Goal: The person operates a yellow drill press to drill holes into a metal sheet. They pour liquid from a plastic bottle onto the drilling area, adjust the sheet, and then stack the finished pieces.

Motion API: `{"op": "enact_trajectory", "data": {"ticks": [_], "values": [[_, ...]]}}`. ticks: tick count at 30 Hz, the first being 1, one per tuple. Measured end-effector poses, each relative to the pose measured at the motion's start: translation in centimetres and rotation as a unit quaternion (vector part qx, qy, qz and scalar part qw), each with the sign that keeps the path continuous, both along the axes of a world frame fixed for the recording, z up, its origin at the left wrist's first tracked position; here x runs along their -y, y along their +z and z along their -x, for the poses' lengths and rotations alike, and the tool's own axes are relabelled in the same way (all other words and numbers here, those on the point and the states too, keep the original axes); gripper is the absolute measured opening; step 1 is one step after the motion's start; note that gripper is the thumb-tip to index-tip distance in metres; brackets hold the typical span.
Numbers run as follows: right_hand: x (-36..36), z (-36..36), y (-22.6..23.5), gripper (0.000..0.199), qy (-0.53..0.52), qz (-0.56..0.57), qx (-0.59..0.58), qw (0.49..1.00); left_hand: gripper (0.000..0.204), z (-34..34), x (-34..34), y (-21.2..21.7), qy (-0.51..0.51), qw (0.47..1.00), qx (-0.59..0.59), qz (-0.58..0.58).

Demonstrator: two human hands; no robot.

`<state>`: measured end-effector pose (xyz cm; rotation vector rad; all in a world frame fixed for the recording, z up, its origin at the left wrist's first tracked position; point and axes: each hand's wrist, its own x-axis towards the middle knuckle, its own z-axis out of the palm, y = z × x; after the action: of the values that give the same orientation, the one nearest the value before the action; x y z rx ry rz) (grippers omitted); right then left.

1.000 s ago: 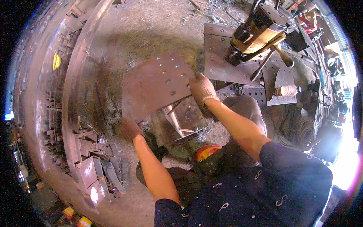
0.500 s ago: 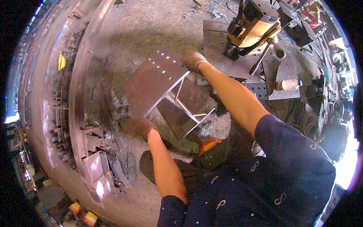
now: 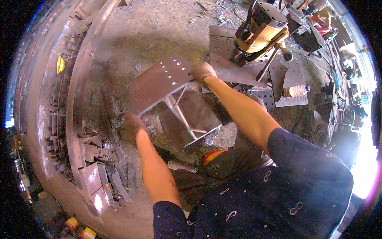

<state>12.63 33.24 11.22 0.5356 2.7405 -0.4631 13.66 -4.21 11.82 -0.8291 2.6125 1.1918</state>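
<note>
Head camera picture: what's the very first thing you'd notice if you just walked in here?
The big rusty-brown steel plate with rows of drilled holes, tilted up in the middle of the floor, catches the eye first. The gloved right hand grips its upper right edge and the left hand its lower left corner. Next comes the yellow drilling machine standing on another holed plate at the upper right.

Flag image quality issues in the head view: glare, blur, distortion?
Head view: heavy fisheye bending with black corners; blown-out glare at the right edge; the left hand is motion-blurred and shaded at the drilled steel plate's lower corner; the right hand on its upper edge and the yellow drill are sharper.
</note>
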Motion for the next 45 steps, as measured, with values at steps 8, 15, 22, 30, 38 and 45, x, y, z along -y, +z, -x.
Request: {"op": "enact_trajectory", "data": {"ticks": [8, 15, 22, 30, 38, 45], "values": [[2.8, -2.6, 0.6, 0.028, -0.026, -0.018, -0.022, 0.999, 0.051, 8.2, 1.6, -1.1, 0.101, 0.981, 0.011, -0.168], [-0.9, 4.0, -4.1, 0.049, -0.12, 0.076, 0.004, 0.99, 0.051, 6.4, -1.2, 0.8, 0.179, 0.966, -0.03, -0.185], [1.5, 6.6, -1.9, 0.044, 0.099, 0.01, 0.057, 0.993, 0.051, 3.5, 2.8, -0.7, 0.177, 0.979, 0.04, -0.099], [0.5, 3.7, -2.5, 0.045, 0.025, 0.053, 0.002, 0.998, 0.049, 4.7, 1.3, 0.0, 0.16, 0.975, 0.028, -0.15], [-2.9, 5.5, -4.5, 0.05, -0.077, 0.067, -0.09, 0.991, 0.054, 8.8, -0.4, 2.4, 0.075, 0.973, 0.056, -0.212], [5.6, -7.3, 3.8, 0.067, -0.169, 0.25, -0.176, 0.937, 0.059, -2.1, 6.7, 1.3, 0.009, 0.981, -0.072, -0.182]]}}
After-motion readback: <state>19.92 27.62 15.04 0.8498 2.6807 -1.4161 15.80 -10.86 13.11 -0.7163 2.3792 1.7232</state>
